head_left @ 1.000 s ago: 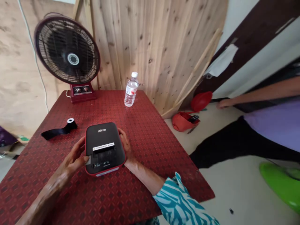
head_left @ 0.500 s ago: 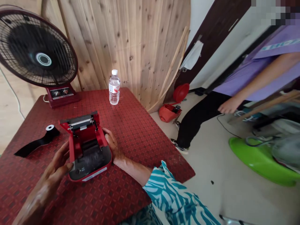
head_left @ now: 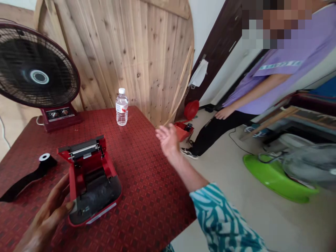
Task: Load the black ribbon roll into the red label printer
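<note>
On the red patterned table (head_left: 141, 189) stands a small red and black printer (head_left: 97, 197) with its lid tilted up and its inner bay exposed. My left hand (head_left: 51, 213) grips its left side, thumb on the front top edge and fingers along the wall. Off to the right, my right hand (head_left: 168, 141) is held up in the air, apart from the printer. Its fingers are spread, the palm is turned up, and it holds nothing. Left of the printer lies a roll of black ribbon (head_left: 47, 162) on a white core, its tail unrolled across the table.
A dark red fan (head_left: 63, 115) and a water bottle (head_left: 122, 108) stand at the table's back. Beyond the right edge, a person in a purple shirt (head_left: 273, 87) stands near a red container (head_left: 181, 131). A green basin (head_left: 275, 182) is on the floor.
My right hand has let go of the printer's right side and moved up and right, opening out. My left hand stays on the printer. The view has shifted a little.
</note>
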The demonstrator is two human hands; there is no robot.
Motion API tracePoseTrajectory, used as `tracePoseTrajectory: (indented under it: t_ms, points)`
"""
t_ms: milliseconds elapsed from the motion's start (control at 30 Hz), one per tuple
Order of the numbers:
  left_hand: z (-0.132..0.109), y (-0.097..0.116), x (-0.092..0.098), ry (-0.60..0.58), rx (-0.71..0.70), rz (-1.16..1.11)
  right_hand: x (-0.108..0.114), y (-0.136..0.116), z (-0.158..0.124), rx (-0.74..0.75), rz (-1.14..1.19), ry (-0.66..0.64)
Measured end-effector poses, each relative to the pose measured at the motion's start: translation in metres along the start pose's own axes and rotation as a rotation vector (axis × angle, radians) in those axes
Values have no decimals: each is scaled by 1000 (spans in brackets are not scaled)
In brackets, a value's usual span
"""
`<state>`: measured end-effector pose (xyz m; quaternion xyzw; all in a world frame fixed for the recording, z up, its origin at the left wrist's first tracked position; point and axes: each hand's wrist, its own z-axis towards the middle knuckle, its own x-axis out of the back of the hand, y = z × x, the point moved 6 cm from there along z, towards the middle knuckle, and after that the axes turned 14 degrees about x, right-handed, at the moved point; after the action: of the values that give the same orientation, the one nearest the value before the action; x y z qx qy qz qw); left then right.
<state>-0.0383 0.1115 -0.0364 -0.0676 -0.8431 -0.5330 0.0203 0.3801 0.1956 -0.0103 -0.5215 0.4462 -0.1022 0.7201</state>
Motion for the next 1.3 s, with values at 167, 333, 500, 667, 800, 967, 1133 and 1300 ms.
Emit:
tracePoseTrajectory:
  t_ms: [167,333,500,667,800,967,1133,1300]
  points:
    - [0,3,-3,-27,-15,-23,47,-38,60,-29,-119,238]
    - [-2,7,-5,-16,-47,-38,-12,12,-38,-43,-89,-328]
    - [-10,10,-13,-25,-29,-103,-57,60,-117,14,-216,-624]
    - [-14,11,-18,-45,-60,-197,-58,93,-145,-11,-306,-671]
    - [-14,10,-19,-54,-91,-213,-60,104,-158,-3,-291,-743]
    - [-13,5,-21,-93,-100,-289,-87,94,-94,56,-235,-651]
    - [-5,-6,-16,-75,-136,-265,-117,96,-15,-15,-357,-484]
    - [-4,-7,-9,18,-204,-154,-128,112,-7,-29,-416,-521]
